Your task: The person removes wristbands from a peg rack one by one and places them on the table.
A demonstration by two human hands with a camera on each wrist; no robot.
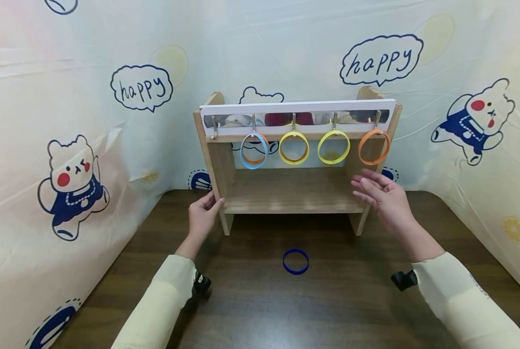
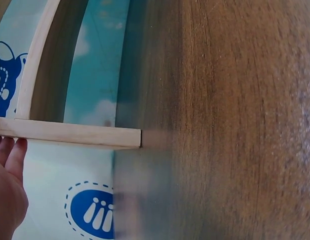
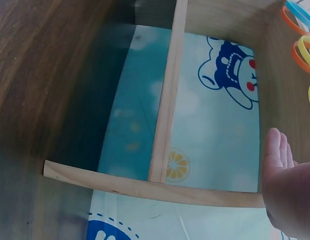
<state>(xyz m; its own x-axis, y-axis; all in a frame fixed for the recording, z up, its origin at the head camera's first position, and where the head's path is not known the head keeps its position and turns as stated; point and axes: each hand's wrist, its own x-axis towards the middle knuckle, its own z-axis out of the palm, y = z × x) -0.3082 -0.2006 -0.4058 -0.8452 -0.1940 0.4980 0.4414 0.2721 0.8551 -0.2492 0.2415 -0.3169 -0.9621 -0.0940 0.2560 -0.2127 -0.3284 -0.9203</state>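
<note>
A small wooden shelf (image 1: pixel 292 191) stands on the table, a white strip with several metal hooks along its top. My left hand (image 1: pixel 204 217) grips its left side panel, thumb at the front edge and fingers along the outside. My right hand (image 1: pixel 384 199) is beside the right panel, palm turned inward, fingers extended, holding nothing. Just above its fingertips hangs an orange ring (image 1: pixel 361 148). Further left on the hooks are a yellow ring (image 1: pixel 319 149), another yellow ring (image 1: pixel 281 151) with orange behind it, and a light blue ring (image 1: pixel 242 157) with orange behind it.
A dark blue ring (image 1: pixel 296 273) lies flat on the brown wooden table (image 1: pixel 251 300) in front of the shelf. Printed cloth (image 1: pixel 124 39) with bears and "happy" bubbles hangs behind and at both sides.
</note>
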